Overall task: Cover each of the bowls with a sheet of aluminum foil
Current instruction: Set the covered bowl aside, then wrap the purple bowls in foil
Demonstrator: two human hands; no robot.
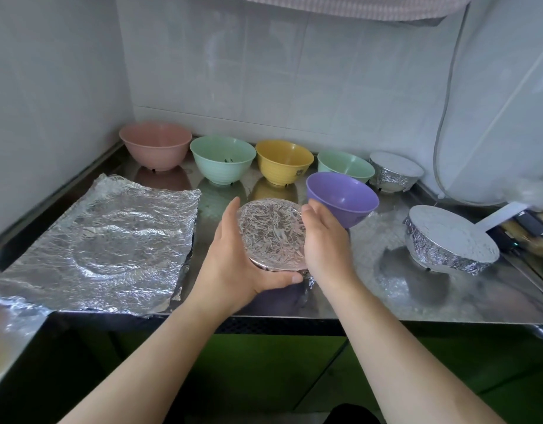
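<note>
Your left hand point(233, 255) and right hand point(323, 240) cup a foil-covered bowl point(271, 232) from either side, fingers wrapped around its rim, above the steel counter point(340, 301). A crumpled foil sheet point(111, 240) lies left; a purple bowl point(342, 198) sits uncovered just behind your right hand.

The shiny metal counter point(371, 304) sits in a corner of white tiled walls point(279, 71). Green cupboard doors point(279, 368) are under it. A white cord point(444, 117) hangs down the wall on the right. Some dark things point(530, 231) lie at the far right edge, too blurry to tell.
</note>
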